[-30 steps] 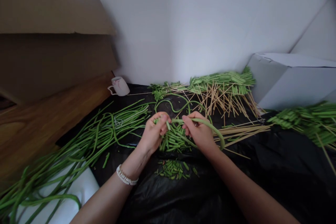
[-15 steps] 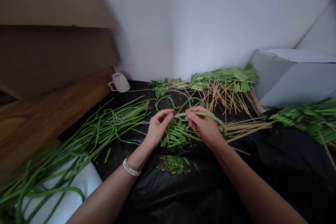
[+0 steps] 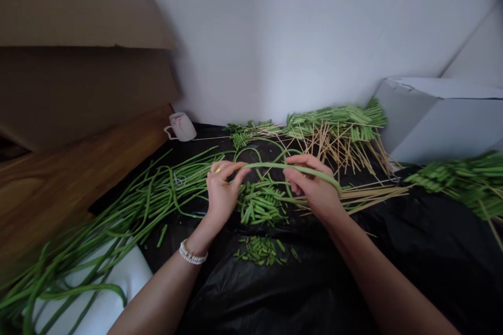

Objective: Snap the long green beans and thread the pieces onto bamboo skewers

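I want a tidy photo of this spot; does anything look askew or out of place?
One short green piece lies apart on the black sheet, left of the cut pile. The mug seems tilted, though the wide lens may cause that. The held stem bends but looks unbroken.

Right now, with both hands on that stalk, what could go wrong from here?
The green stalk bows between the left hand and the right hand, so it might snap unevenly if bent further.
The short green pieces lie close to the small scraps, so a brush of the hand could mix the two piles.
The stalk curves out past the right hand near the thin sticks, and might nudge them.
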### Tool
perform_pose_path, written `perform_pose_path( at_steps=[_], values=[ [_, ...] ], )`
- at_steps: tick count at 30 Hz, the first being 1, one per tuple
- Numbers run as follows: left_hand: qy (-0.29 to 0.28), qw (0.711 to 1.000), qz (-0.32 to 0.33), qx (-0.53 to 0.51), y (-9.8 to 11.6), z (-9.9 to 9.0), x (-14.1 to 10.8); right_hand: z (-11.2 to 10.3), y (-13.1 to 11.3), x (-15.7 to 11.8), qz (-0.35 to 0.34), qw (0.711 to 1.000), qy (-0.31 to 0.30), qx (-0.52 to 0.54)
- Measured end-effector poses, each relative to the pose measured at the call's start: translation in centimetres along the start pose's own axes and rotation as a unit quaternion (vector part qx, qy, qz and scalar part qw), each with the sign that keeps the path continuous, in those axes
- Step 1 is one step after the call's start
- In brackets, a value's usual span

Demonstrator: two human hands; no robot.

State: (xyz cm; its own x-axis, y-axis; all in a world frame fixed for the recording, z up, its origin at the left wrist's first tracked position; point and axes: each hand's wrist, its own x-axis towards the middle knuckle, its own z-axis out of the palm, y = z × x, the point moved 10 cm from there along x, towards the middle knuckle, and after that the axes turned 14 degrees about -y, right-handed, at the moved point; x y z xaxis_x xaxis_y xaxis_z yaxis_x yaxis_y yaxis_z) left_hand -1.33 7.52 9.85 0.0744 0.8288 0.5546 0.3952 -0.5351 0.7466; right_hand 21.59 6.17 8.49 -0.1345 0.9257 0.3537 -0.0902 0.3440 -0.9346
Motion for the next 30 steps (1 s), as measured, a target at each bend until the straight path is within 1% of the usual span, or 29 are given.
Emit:
perform_pose_path(
  at_steps=[2,4,6,7,9,11,13,16,18,20,21,25,28,30],
  values=[
    [0.024,0.999,0.007,0.027,-0.2,-0.8,0.1,-0.1,-0.8,-0.1,-0.021,1.0,0.006,-0.001],
    [0.035,0.999,0.002,0.034,-0.5,-1.2,0.2,-0.1,-1.4,-0.3,-0.035,0.999,0.014,-0.005],
    [0.029,0.999,-0.006,0.03,-0.7,-1.0,0.2,-0.3,-1.9,-0.4,-0.048,0.998,0.027,-0.01],
    [0.016,1.0,-0.008,0.022,-0.7,-0.6,0.1,-0.5,-2.1,-0.5,-0.053,0.998,0.035,-0.009],
    [-0.036,0.999,-0.005,0.001,-0.4,0.8,0.1,-0.7,-2.2,-0.4,-0.057,0.997,0.044,-0.005],
    [-0.112,0.993,0.0,-0.026,0.2,2.8,-0.2,-0.7,-1.9,-0.2,-0.051,0.998,0.039,-0.003],
    [-0.195,0.979,-0.011,-0.051,0.6,4.8,-0.6,-0.3,-1.4,0.1,-0.032,0.999,0.016,-0.016],
    [-0.307,0.942,-0.076,-0.116,0.3,7.1,-1.7,0.0,-0.3,0.3,0.005,0.999,-0.005,-0.032],
    [-0.348,0.913,-0.13,-0.17,-0.1,7.9,-2.3,0.0,0.2,0.3,0.019,0.999,-0.007,-0.03],
    [-0.368,0.895,-0.157,-0.199,-0.2,8.3,-2.6,0.2,0.5,0.2,0.024,0.999,-0.013,-0.029],
    [-0.371,0.894,-0.154,-0.2,-0.1,8.3,-2.6,0.4,0.5,0.2,0.024,0.999,-0.019,-0.03],
    [-0.369,0.906,-0.111,-0.176,0.3,8.2,-2.1,1.7,0.3,0.2,0.014,0.997,-0.054,-0.052],
    [-0.368,0.906,-0.111,-0.177,0.2,8.4,-2.3,2.4,0.5,0.1,0.018,0.995,-0.076,-0.059],
    [-0.36,0.908,-0.111,-0.184,0.3,8.3,-2.3,2.4,0.7,0.1,0.029,0.995,-0.079,-0.058]
  ],
)
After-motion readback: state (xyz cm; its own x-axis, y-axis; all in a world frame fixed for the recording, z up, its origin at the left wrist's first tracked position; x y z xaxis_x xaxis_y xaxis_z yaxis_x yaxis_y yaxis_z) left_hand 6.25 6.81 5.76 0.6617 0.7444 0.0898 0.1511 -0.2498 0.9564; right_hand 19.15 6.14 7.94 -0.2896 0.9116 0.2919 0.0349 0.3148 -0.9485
